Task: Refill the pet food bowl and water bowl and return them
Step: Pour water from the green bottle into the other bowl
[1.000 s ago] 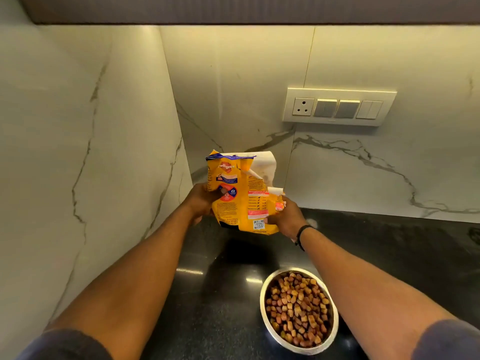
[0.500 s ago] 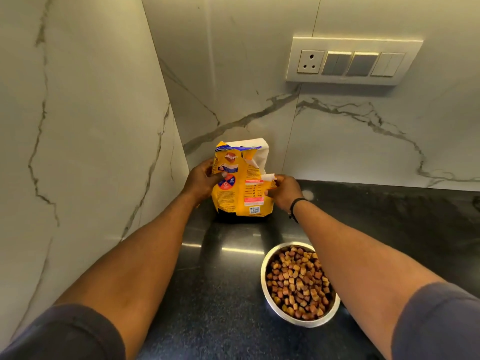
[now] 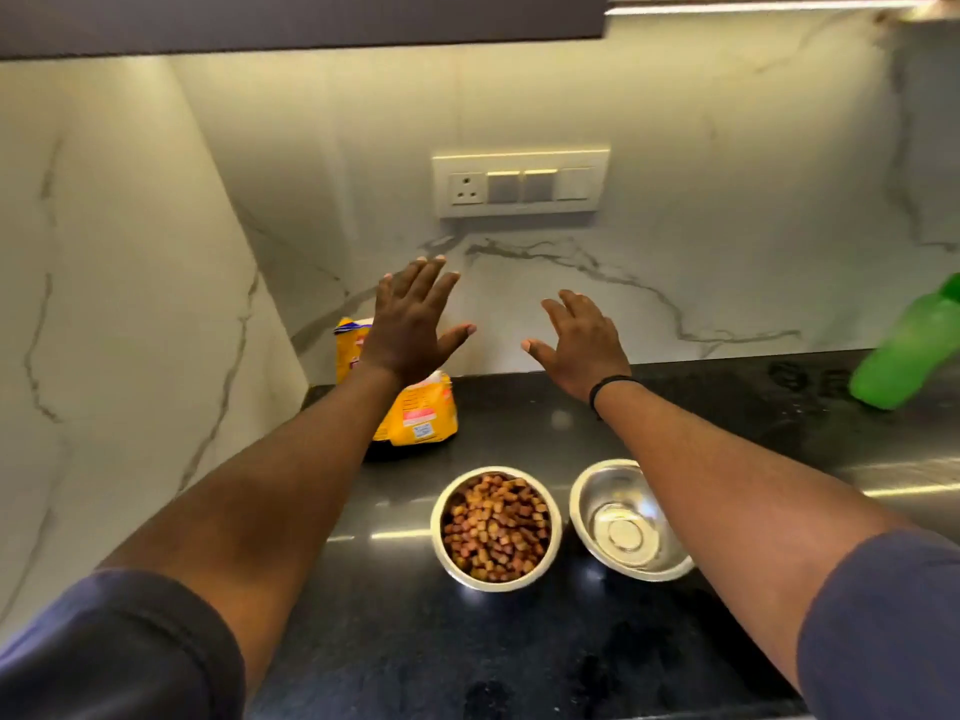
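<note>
A steel bowl (image 3: 496, 582) full of brown kibble sits on the black counter. Just to its right stands a second steel bowl (image 3: 602, 491) with nothing in it; my right forearm covers part of it. The yellow pet food bag (image 3: 426, 415) stands upright in the back left corner, partly behind my left wrist. My left hand (image 3: 410, 319) is raised above the bag with fingers spread, holding nothing. My right hand (image 3: 582, 340) hovers to its right, also spread and holding nothing.
A green bottle (image 3: 909, 350) is at the far right of the counter, blurred. A switch and socket plate (image 3: 519, 184) is on the marble back wall. A marble side wall (image 3: 130, 330) closes the left. A dark cabinet (image 3: 291, 18) overhangs above.
Both hands have let go of the yellow bag, which now stands in the corner, and have lifted with fingers spread. The view pulled back, bringing the second bowl and green bottle into sight.
</note>
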